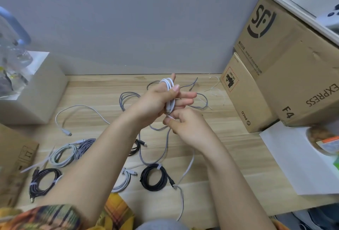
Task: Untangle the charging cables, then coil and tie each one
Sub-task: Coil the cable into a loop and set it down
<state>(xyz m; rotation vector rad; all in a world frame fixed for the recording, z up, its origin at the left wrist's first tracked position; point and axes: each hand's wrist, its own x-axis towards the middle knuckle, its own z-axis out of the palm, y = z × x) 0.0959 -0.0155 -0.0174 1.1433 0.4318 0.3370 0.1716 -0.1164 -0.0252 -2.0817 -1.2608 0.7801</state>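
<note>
**Head view: white cable coil gripped above the table centre**

Head view, centre of the frame: a coiled white cable [169,94] is held upright by the left hand [156,101], whose fingers are curled round the coil, with the thumb laid over its upper loops. The coil's lower end sticks out just below that grip. Directly beneath it, the right hand [185,125] is closed in a pinch on a thin white tie [171,118], touching the bottom of the coil.

Under both hands a loose grey braided cable [165,149] is spread across the wooden table [229,156]. A loose white cable [77,108] lies at centre left. Tied coils are seen along the lower part of the frame: a black coil [154,177] at lower centre, another black coil [44,182] at lower left, and a pale grey coil [63,153] above it. Cardboard boxes [275,55] are stacked at the right.
</note>
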